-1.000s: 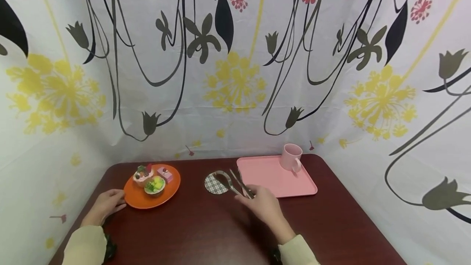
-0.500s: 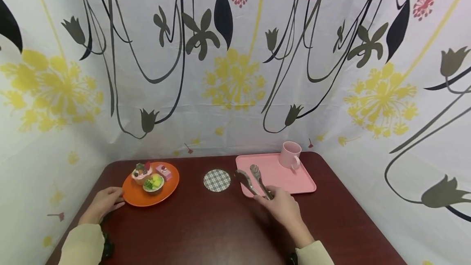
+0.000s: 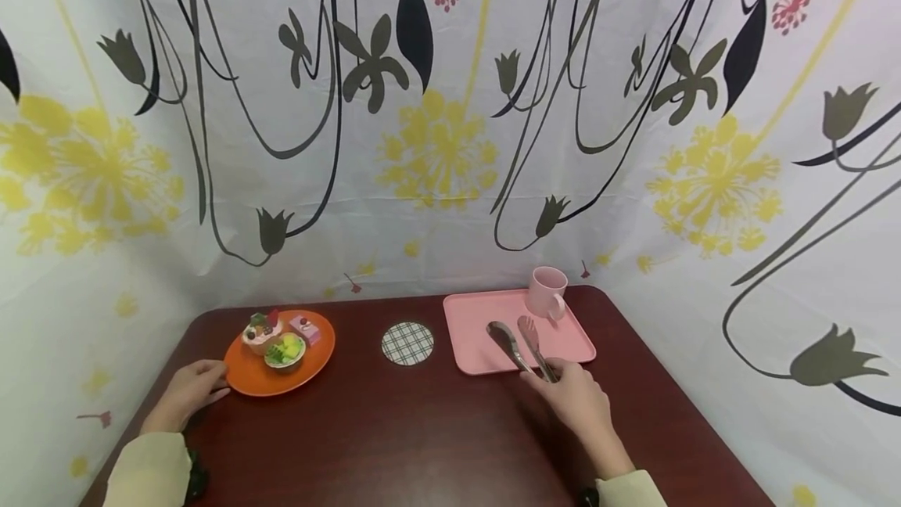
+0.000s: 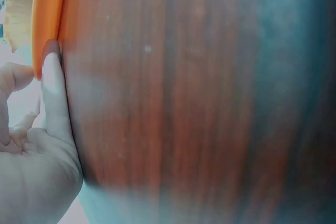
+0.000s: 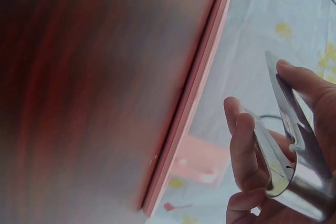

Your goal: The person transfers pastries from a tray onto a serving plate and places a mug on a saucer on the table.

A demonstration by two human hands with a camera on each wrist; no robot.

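Observation:
At the left of the head view my left hand [image 3: 184, 395] pinches the near-left rim of an orange plate [image 3: 256, 386]. The left wrist view has the thumb on one side of the rim and a finger [image 4: 54, 95] on the other. On the plate sit a fruit-topped tart [image 3: 260, 335], a pink cake slice [image 3: 305, 329] and a small cup of green and yellow pieces [image 3: 285, 354]. My right hand [image 3: 579, 401] grips metal tongs [image 3: 508, 345], whose spread tips are above the pink tray [image 3: 480, 321]. Nothing is between the tips.
A pink mug [image 3: 546, 293] stands at the tray's back right corner. Between plate and tray lies a round checked coaster [image 3: 408, 343]. All rest on a dark red-brown table [image 3: 394, 429], with a flowered cloth [image 3: 436, 257] hanging behind and at both sides.
My right hand has carried the tongs rightward, from near the coaster to over the tray, with the tips still apart. My left hand stays at the plate's rim.

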